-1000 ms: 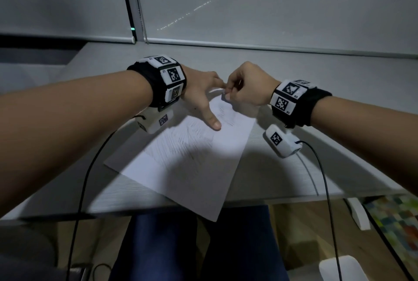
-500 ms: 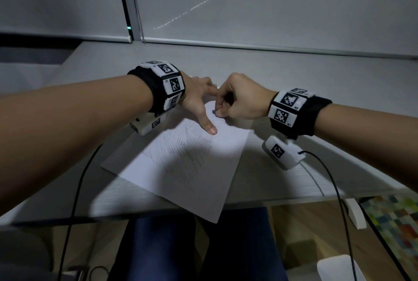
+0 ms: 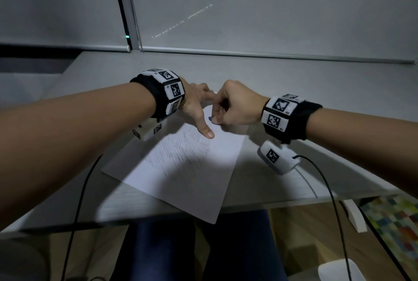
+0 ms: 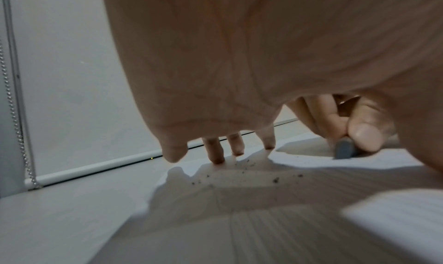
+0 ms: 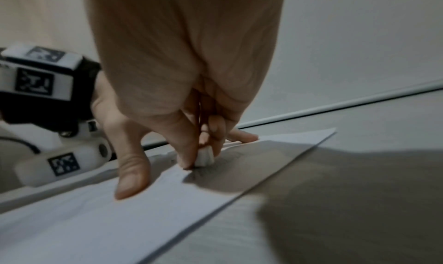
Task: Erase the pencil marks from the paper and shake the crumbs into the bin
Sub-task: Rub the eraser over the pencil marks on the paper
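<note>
Your right hand (image 3: 235,106) pinches the small eraser (image 4: 345,150) while your spread left hand (image 3: 196,109) presses the thin, easily creased paper (image 3: 203,167) flat on the worktop (image 3: 316,91).

1 paper (image 3: 181,167), 1 eraser (image 4: 345,150), 2 hands: left (image 3: 194,104) & right (image 3: 237,106), 2 wristbands, many crumbs (image 4: 239,171).

A white sheet of paper (image 3: 181,167) lies askew on the pale grey desk (image 3: 294,81), its near corner overhanging the front edge. The left hand (image 3: 194,104) rests on the paper's far end, just left of the right hand (image 3: 235,106), which presses a small eraser (image 4: 345,150) onto it. Dark eraser crumbs (image 4: 242,171) lie beneath the left hand.
</note>
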The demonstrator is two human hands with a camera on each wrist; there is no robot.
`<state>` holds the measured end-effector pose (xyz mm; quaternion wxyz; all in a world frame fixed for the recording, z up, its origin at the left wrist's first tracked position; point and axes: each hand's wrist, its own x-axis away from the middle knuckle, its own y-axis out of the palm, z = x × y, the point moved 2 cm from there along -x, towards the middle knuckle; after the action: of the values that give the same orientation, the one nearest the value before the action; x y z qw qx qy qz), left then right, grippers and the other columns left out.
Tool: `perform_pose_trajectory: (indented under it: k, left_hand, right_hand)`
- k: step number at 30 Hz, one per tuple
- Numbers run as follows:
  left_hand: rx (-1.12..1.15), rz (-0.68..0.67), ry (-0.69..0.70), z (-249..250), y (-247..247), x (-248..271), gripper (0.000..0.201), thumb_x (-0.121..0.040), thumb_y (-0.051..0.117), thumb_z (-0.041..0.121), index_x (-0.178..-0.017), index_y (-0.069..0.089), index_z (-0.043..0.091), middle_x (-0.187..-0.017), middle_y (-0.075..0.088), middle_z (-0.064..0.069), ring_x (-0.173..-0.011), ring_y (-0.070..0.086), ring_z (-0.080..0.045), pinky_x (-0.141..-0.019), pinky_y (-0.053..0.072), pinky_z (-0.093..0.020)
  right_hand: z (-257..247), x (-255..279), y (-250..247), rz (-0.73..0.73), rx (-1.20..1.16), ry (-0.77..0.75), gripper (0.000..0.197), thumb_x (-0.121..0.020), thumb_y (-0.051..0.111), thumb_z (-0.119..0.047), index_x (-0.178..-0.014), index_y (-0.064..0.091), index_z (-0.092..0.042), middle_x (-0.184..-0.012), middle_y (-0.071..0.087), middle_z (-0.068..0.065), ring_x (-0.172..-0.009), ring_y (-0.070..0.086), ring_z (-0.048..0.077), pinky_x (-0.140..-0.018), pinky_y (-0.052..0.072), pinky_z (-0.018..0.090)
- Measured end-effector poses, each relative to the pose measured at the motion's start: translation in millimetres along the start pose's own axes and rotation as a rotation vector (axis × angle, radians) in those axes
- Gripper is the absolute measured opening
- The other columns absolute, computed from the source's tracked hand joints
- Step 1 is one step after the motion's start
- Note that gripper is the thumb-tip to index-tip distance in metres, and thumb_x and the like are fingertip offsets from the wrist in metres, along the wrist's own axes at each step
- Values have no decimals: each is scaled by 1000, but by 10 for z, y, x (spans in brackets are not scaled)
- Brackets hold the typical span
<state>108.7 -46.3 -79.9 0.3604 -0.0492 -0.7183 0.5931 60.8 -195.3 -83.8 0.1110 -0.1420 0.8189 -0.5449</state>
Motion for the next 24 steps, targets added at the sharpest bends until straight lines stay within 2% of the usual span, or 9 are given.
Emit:
perform_pose_trajectory:
  k: [4, 7, 10, 12, 14, 17, 18, 21, 24]
  left_hand:
    - [1, -11, 0, 6, -8, -22, 132, -49, 77, 93, -160, 14, 57, -165, 23, 5, -153, 28, -33, -114, 33, -61]
    - [-8, -26, 2, 8, -11, -13, 141, -38, 71, 98, -159, 10, 59, -166, 22, 5, -153, 28, -34, -117, 32, -63]
    - [-6, -33, 5, 12, -15, -6, 135, -43, 72, 96, -158, 12, 59, -165, 22, 4, -153, 27, -35, -116, 31, -65]
    - [-2, -34, 5, 10, -12, -6, 130, -48, 76, 93, -157, 13, 60, -165, 20, 4, -154, 26, -36, -117, 30, -64]
    - [3, -33, 4, 6, -11, -10, 130, -50, 77, 92, -157, 11, 61, -167, 18, 4, -154, 24, -36, -117, 29, -64]
    - [-4, -36, -16, 16, -13, -1, 132, -56, 79, 87, -161, 6, 57, -171, 13, 3, -157, 20, -36, -119, 27, -64]
    - [-3, -42, -12, 21, -22, 2, 134, -55, 80, 87, -161, 5, 57, -171, 13, 2, -157, 20, -36, -118, 27, -65]
    - [-2, -50, 7, 42, -28, 15, 135, -51, 80, 88, -160, 6, 58, -171, 13, 0, -156, 20, -39, -117, 28, -66]
    - [3, -46, 19, 50, -21, 41, 127, -47, 77, 91, -155, 17, 61, -168, 17, 0, -154, 22, -37, -116, 29, -65]
  right_hand:
    - [62, -90, -76, 35, 33, 37, 11, -80, 90, -20, -74, 84, -13, -65, 73, -1, -56, 60, 6, -60, 48, 18]
    - [148, -175, -90, 112, 39, 124, 15, -80, 87, -14, -69, 78, -11, -60, 67, -6, -55, 62, 9, -61, 48, 23]
    - [146, -128, -37, 117, 24, 125, 14, -78, 85, -10, -68, 75, -13, -66, 71, -5, -62, 70, 13, -61, 59, 31]
    - [92, -38, -12, 59, 41, 71, 8, -79, 85, -13, -73, 80, -12, -67, 73, -3, -62, 69, 10, -61, 58, 26]
    - [69, 29, -23, -9, 31, 41, 7, -81, 87, -15, -77, 83, -12, -62, 70, -5, -53, 61, 3, -55, 47, 14]
    - [111, -3, -86, -6, 32, 47, 13, -82, 89, -19, -73, 82, -13, -56, 65, -10, -48, 56, -2, -50, 39, 7]
    - [131, -45, -106, 22, 44, 57, 16, -82, 88, -19, -69, 79, -14, -56, 63, -10, -48, 56, -2, -51, 40, 8]
    - [170, -99, -108, 100, 50, 107, 22, -83, 86, -14, -64, 73, -18, -60, 66, -7, -53, 60, 3, -60, 46, 21]
    - [59, 67, -17, 40, 7, 85, 10, -83, 84, -12, -75, 79, -11, -68, 73, -4, -59, 67, 7, -59, 51, 22]
